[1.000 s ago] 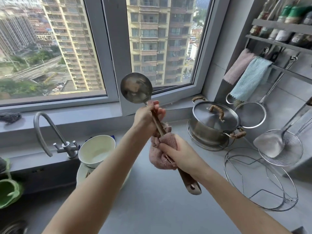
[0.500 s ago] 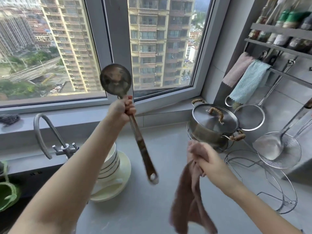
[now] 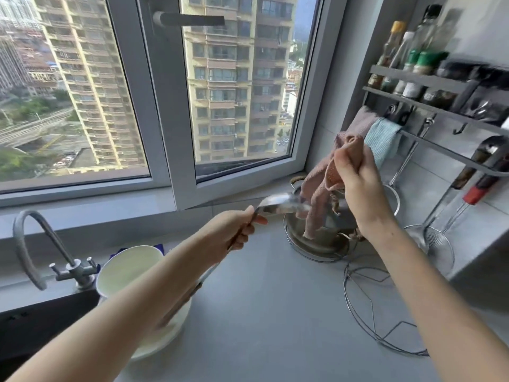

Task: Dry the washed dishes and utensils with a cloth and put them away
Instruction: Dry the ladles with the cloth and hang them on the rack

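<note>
My left hand grips a steel ladle by its dark handle, and the ladle's bowl points right, tipped almost level over the counter. My right hand is raised near the wall rack, closed on a pink cloth that hangs down in front of a lidded steel pot. The ladle's bowl nearly touches the hanging cloth. A cream bowl stands stacked on cream plates beside the sink, partly hidden by my left forearm.
A grey faucet stands at the left over the dark sink. A wall rack holds bottles, with a blue towel, strainers and utensils hanging below. A wire trivet lies on the grey counter.
My left hand swung the ladle from upright down and to the right until it lay almost level. My right hand lifted the cloth up toward the rack. The view shifted upward.
</note>
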### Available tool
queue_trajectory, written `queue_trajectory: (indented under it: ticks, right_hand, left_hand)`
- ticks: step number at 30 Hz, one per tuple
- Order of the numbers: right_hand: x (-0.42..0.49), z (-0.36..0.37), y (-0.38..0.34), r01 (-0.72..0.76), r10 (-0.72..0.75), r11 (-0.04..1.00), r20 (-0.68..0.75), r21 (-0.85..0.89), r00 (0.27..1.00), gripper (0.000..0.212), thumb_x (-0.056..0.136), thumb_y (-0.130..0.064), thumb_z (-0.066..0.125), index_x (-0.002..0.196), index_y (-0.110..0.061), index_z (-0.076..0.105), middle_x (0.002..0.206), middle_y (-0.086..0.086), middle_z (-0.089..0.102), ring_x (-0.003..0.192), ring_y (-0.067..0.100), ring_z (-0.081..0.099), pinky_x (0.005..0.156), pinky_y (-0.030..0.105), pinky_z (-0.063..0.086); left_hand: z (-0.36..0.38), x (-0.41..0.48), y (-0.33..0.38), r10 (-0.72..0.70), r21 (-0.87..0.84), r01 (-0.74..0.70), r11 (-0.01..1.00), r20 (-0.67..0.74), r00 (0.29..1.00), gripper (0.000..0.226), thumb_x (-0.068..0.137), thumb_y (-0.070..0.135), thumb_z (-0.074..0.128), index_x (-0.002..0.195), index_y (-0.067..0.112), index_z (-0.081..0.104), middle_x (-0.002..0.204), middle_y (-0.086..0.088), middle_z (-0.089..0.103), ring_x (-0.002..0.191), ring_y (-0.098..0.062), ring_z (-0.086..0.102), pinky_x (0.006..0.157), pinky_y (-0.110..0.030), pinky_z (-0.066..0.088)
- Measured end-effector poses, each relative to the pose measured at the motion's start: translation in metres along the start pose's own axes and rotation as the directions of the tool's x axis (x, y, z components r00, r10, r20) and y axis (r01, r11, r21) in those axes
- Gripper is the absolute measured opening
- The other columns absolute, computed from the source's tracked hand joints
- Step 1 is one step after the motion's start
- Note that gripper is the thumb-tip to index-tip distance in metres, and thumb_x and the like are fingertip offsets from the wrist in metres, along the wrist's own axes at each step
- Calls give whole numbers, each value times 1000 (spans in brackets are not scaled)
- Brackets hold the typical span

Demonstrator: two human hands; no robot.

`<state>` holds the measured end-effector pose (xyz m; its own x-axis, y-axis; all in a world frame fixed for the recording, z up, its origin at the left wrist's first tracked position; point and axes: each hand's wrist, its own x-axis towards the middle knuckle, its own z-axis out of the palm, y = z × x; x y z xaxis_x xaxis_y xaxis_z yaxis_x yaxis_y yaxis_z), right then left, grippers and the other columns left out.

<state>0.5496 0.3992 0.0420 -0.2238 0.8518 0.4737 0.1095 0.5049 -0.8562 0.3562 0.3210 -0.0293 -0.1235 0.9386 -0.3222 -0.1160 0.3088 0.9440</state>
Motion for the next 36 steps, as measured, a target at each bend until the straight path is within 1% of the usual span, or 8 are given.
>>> queue_trajectory:
  ticks: [3,7,12,18,22,27,31,36]
  right_hand:
    - [-14,-1,9,203,-173,953,145,-225,974,36,88,-59,47,109,-30,55,112,12,55,98,27,60,90,51,47]
    - [-52,24,33,517,-307,559,417,-649,856,43,86,-56,41,123,-40,56,132,5,54,121,32,48,102,56,34]
    - [-32,13,43,96,-6,935,256,-341,967,47,87,-71,31,109,-40,60,112,-4,65,108,20,59,97,45,45]
    - [-33,-22,56,-303,302,953,78,5,950,37,100,-32,42,119,-7,63,88,0,63,80,9,61,66,9,48]
    - [-39,-46,38,-345,353,931,-63,118,933,19,100,-31,43,94,-21,59,79,-9,57,73,2,54,57,13,50]
    - [-42,-68,10,-334,299,926,196,176,934,14,84,-33,55,97,-29,61,77,-10,61,67,1,56,67,25,48]
    - [-46,-77,10,-304,259,927,210,220,943,55,59,-32,74,112,-29,58,96,-11,66,83,-2,63,65,15,51]
    - [-50,-87,-4,-325,279,910,198,256,940,47,60,-14,72,104,-26,59,82,-2,64,59,8,65,35,17,40]
  left_hand:
    - [11,-7,1,230,183,-219,958,-41,972,31,95,32,53,80,8,65,56,3,40,49,-10,30,46,-21,22]
    - [32,-9,-4,473,372,-429,823,-30,881,35,76,39,56,64,6,59,53,2,49,49,-11,35,52,-26,28]
    - [39,-12,-12,547,305,-517,800,-14,837,34,79,45,58,66,14,62,51,6,47,52,-12,38,53,-27,27]
    - [35,-17,11,574,119,-572,812,19,818,19,93,15,54,79,4,60,57,-2,45,48,-5,37,46,-13,28]
    - [30,-8,18,608,242,-638,731,195,770,24,89,27,62,78,6,58,61,3,49,56,-9,41,52,-20,32]
    - [50,-1,11,590,384,-698,605,372,717,12,81,36,62,70,38,62,63,11,53,60,-5,43,57,-19,36]
    - [67,2,11,560,337,-700,629,427,709,11,86,24,59,75,23,61,67,-2,53,61,-6,45,60,-20,39]
    - [83,3,9,465,244,-600,762,439,769,21,93,14,55,80,-3,58,62,4,57,51,3,49,56,-9,41]
